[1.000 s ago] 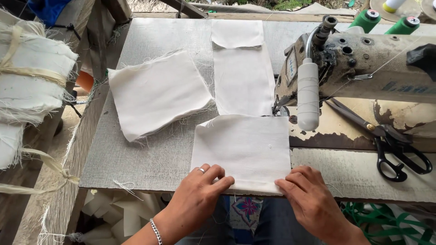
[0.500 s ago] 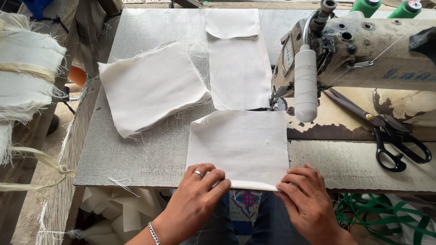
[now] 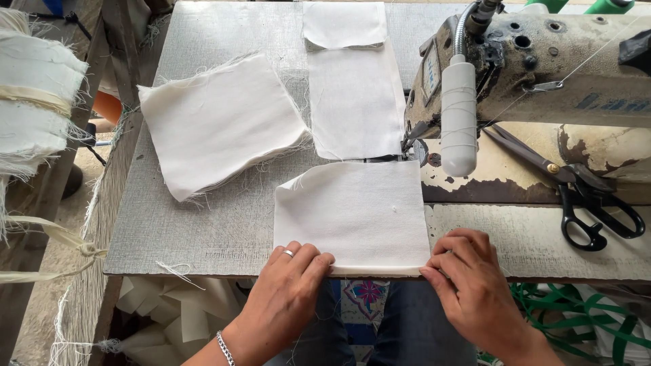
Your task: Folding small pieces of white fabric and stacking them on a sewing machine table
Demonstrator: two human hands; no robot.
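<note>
My left hand (image 3: 288, 298) and right hand (image 3: 468, 278) keep pinching the cloth piece (image 3: 352, 213)'s folded six-o'clock edge; the cloth has barely shifted.

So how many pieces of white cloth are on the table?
4 groups: one under both hands, a frayed stack at left, a long piece behind the needle, a small piece overlapping it. The stack hides more.

Both hands are bare, with no sleeves showing on the forearms. The left hand (image 3: 288, 298) wears a plain silver ring on one finger and a thin silver chain bracelet at the wrist, while the right hand (image 3: 471, 281) carries no jewellery. Below, the legs are in dark blue trousers.
</note>
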